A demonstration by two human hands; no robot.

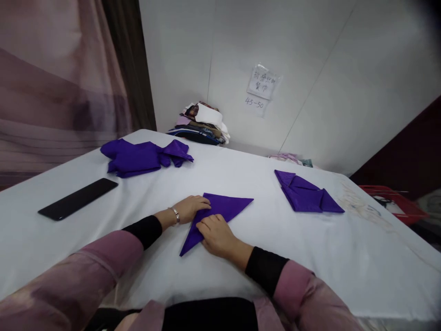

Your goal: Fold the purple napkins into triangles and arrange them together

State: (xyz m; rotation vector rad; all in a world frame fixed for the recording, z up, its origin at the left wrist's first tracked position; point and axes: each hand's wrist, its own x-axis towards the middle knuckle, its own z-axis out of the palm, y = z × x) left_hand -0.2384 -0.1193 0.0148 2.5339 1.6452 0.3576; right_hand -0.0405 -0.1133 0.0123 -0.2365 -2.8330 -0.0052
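A purple cloth napkin (223, 204), folded into a triangle, lies on the white-covered table in front of me. One point reaches to the right and another comes down towards me. My left hand (189, 209), with a silver bracelet at the wrist, is closed over the napkin's upper left edge, fingers bent and close together. Just below and to the right, my right hand (217, 235) grips the near edge with curled fingers. Both thumbs are mostly hidden.
A folded purple napkin (306, 193) lies on the right. Crumpled purple cloths (138, 156) and a black flat slab (79, 197) are on the left. Behind stand piled fabrics (203, 122) and a wall sign (262, 82). A red basket (408, 212) is beyond the right edge.
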